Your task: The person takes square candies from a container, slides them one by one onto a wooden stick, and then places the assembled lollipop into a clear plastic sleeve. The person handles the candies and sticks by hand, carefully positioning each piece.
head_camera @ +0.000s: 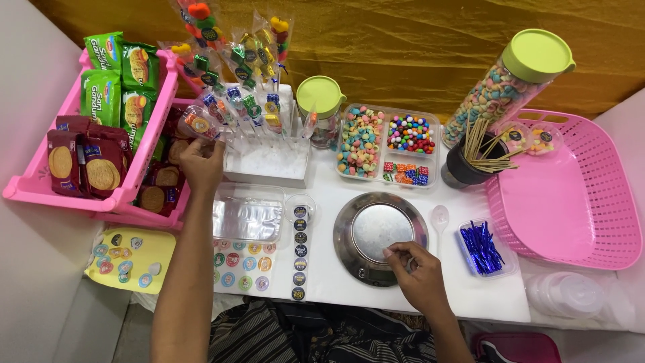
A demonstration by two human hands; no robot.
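1. Hands: left hand (200,163) is closed on a small clear round cup (197,122) with an orange sweet inside, held above the edge of the pink shelf rack (40,191). Right hand (418,272) rests at the near rim of the round steel scale (381,235), fingertips pinched together; whether anything sits between them cannot be told.
2. Rack contents: green and maroon biscuit packets, stacked upright and leaning, just beside the left hand.
3. Display block: white foam block (269,163) stuck with wrapped candy skewers (248,74), directly right of the held cup.
4. Centre items: empty clear plastic tray (248,214), sticker strip (299,252), sticker sheet (242,263), yellow sticker card (129,259).
5. Sweets: divided box (388,144) of coloured candies, short green-lidded jar (321,107), tall green-lidded jar (510,87) tilted against the back cloth.
6. Right side: black cup of wooden skewers (470,161), white spoon (440,218), small tub of blue twist ties (482,247), pink basket (571,195) with two filled cups at its far rim.
7. Hazards, as a judgement: the left forearm lies close to the skewers, so a careless sweep could topple them; the held cup could tip out its sweet; the tilted tall jar could roll if the table is knocked.
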